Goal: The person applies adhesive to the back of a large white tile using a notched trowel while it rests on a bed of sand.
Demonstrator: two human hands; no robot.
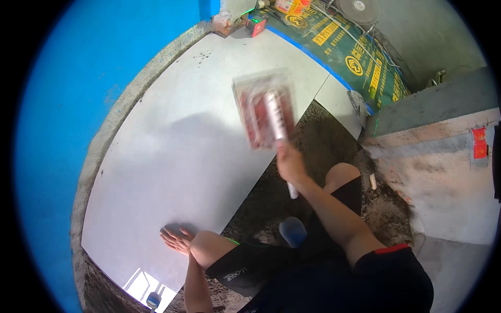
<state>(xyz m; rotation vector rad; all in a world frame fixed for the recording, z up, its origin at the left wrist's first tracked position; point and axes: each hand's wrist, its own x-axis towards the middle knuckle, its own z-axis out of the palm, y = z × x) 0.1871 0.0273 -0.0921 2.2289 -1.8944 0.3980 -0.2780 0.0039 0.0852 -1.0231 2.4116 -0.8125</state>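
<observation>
A large glossy pale tile (156, 156) stretches along the blue wall on my left. My left hand (177, 240) lies flat on this tile beside my knee, its fingers stretched out and holding nothing. In my right hand (291, 164) is a tool with a flat rectangular reddish head (253, 117) and a white handle (276, 112). My fingers wrap round the handle, whose end sticks out below them. The head is smeared by motion over the tile's right edge; I cannot tell whether it touches the surface.
Dark mortar (318, 130) covers the floor right of the tile, under my legs. A red laser level (256, 25) stands at the tile's far end. Green printed sheeting (339, 47) with a blue edge lies beyond. A low wall (438, 120) rises at the right.
</observation>
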